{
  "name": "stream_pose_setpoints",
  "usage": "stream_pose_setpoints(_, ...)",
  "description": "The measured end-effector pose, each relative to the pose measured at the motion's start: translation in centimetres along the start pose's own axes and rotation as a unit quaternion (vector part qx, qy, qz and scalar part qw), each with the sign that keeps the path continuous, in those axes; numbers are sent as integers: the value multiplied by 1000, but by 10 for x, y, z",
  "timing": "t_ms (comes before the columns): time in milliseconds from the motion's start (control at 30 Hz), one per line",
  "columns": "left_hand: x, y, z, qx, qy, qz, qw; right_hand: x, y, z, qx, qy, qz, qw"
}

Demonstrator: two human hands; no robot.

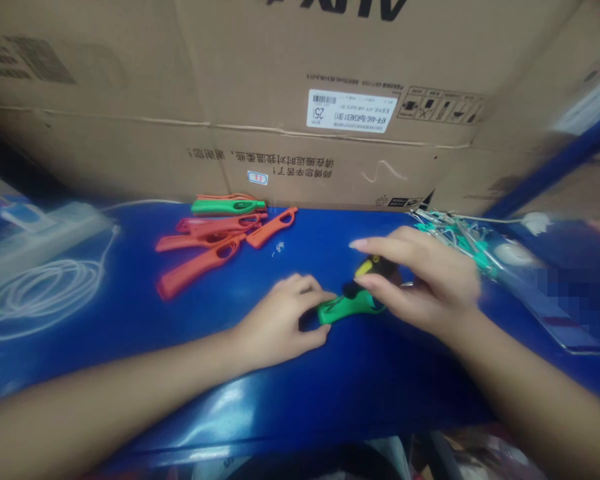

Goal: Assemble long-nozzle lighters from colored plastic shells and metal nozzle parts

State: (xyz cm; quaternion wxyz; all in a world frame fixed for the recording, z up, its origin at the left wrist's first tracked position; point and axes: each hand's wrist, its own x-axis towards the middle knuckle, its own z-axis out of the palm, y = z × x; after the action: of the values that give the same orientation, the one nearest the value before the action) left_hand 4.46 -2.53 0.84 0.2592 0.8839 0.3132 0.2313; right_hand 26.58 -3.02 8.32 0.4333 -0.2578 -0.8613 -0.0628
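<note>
My left hand (291, 319) grips the left end of a green lighter casing (351, 307), pinched between thumb and fingers, low over the blue tabletop. A stubby black-and-yellow screwdriver (377, 268) sits in the curl of my right hand (429, 280), with thumb and forefinger around it. Its dark end is over the casing, whose right part my right hand partly hides. Whether the tool's tip touches the casing I cannot tell. Slightly blurred, several tiny metal pieces (279, 249) lie on the table beyond my left hand.
Orange-red lighter casings (200, 267) and a green one (227, 205) lie at the back left. At right are thin metal rods with green parts (457, 240). A coiled white cable (45, 297) and power strip (55, 230) occupy the left. A large cardboard box (280, 133) walls off the back.
</note>
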Motion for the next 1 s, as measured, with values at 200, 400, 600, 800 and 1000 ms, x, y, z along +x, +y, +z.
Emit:
stream_pose_setpoints(200, 0, 0, 0, 5, 2, 1, 1000, 1, -2, 0, 152, -104, 100, 978)
stream_pose_setpoints(400, 0, 1, 0, 1, -3, 2, 1000, 0, -6, 1, 38, -43, 31, 998)
stream_pose_setpoints(600, 1, 0, 0, -2, -1, -3, 1000, 2, -4, 1, 164, -51, 114, 979)
stream_pose_setpoints(800, 1, 0, 0, 0, -4, -1, 1000, 0, 0, 2, 44, -24, 53, 997)
stream_pose_setpoints(1000, 1, -1, 0, 1, -4, -1, 1000, 1, -2, 3, 109, -46, 132, 984)
